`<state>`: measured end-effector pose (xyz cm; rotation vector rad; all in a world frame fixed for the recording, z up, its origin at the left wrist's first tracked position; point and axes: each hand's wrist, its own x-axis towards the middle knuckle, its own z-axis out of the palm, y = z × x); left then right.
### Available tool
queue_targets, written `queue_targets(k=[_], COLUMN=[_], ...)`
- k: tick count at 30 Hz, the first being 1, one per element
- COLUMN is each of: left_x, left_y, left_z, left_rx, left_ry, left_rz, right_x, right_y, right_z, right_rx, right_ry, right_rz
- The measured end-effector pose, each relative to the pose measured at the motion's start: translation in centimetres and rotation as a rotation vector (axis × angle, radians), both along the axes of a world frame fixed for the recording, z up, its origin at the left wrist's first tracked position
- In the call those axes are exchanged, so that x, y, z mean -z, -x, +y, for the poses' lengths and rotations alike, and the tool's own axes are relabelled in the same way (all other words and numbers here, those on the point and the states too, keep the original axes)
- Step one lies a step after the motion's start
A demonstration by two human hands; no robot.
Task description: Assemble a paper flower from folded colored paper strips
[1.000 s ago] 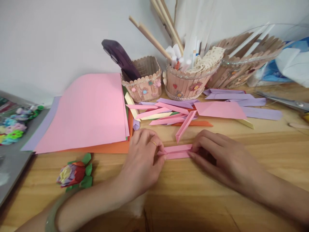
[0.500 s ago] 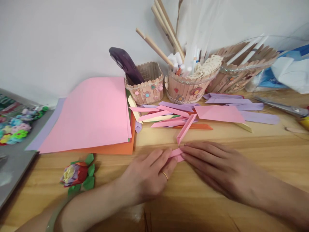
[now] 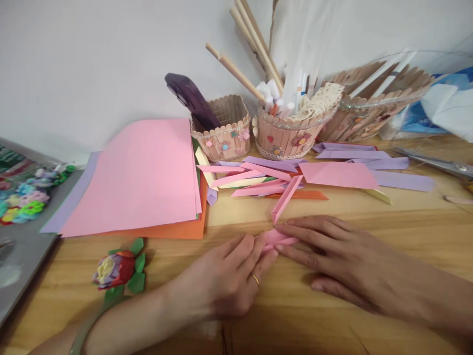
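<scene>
A small folded strip of pink paper [image 3: 280, 238] lies on the wooden table between my hands. My left hand [image 3: 236, 271] pinches its left end with closed fingers; a ring is on one finger. Flat over the strip's right end, the fingers of my right hand [image 3: 332, 256] are stretched out and touch the paper. Just beyond the fingertips lies a folded pink strip [image 3: 286, 198]. Behind it is a pile of folded strips in pink, purple, yellow and orange, with a flat pink paper piece [image 3: 338, 175] on its right side.
A stack of coloured paper sheets [image 3: 133, 177] lies at left, behind a folded paper flower [image 3: 114, 269]. Along the wall stand decorated stick baskets [image 3: 288, 135], one holding a dark phone [image 3: 192, 101]. Scissors [image 3: 436, 161] lie at right; a grey tray [image 3: 25, 276] is at far left.
My right fingers have spread and shifted slightly, with the thumb now apart, uncovering more of the pink strip. My left hand still pinches it. The view has shifted a little.
</scene>
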<state>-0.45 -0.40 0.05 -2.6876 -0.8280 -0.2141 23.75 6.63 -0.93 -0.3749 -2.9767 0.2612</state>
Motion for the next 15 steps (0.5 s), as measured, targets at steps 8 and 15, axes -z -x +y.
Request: queue_targets(k=[8, 15], left_x=[0.08, -0.07], left_y=[-0.06, -0.11], left_z=[-0.23, -0.11], left_rx=[-0.017, -0.037], left_ry=[0.042, 0.063], left_rz=[0.031, 0.009], right_x=[0.04, -0.1], right_y=[0.04, 0.19], right_z=[-0.07, -0.2], right_rx=[0.043, 0.073], right_ry=[0.074, 0.101], right_rz=[-0.009, 0.004])
